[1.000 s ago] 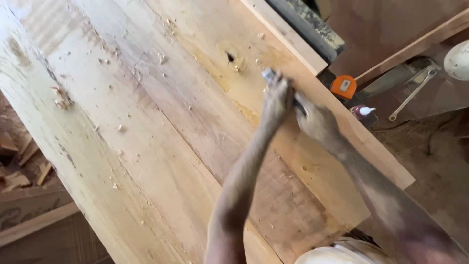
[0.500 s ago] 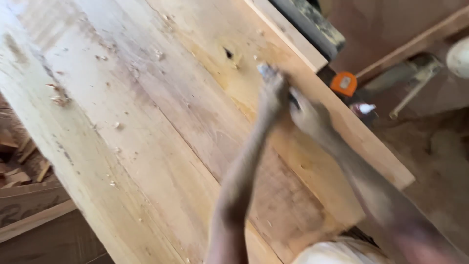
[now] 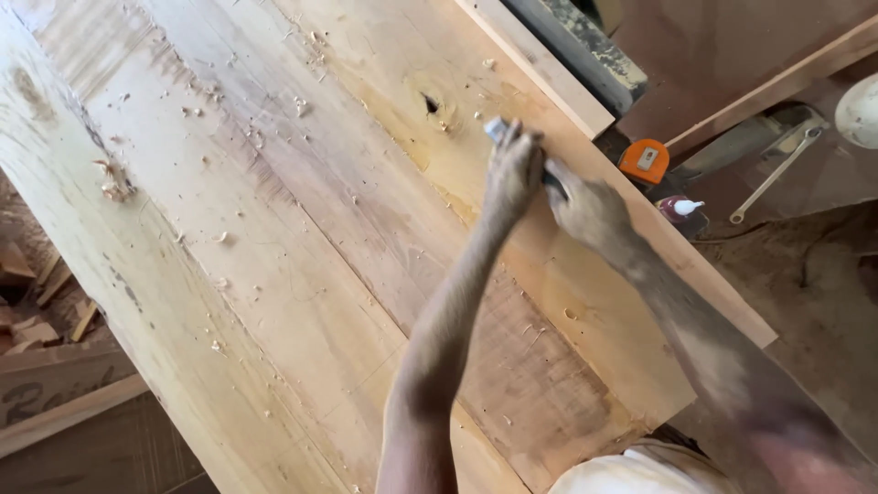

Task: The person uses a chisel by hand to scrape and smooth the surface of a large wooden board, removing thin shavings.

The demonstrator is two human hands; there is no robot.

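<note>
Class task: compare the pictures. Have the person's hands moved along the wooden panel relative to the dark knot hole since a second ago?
No. The left hand and right hand stay just right of the knot hole.

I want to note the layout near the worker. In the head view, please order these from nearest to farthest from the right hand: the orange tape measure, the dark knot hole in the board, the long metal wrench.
Measured from the right hand:
1. Orange tape measure, just beyond the board's edge, up and to the right.
2. Dark knot hole, on the board, up and to the left.
3. Long metal wrench, off the board, far to the right.
</note>
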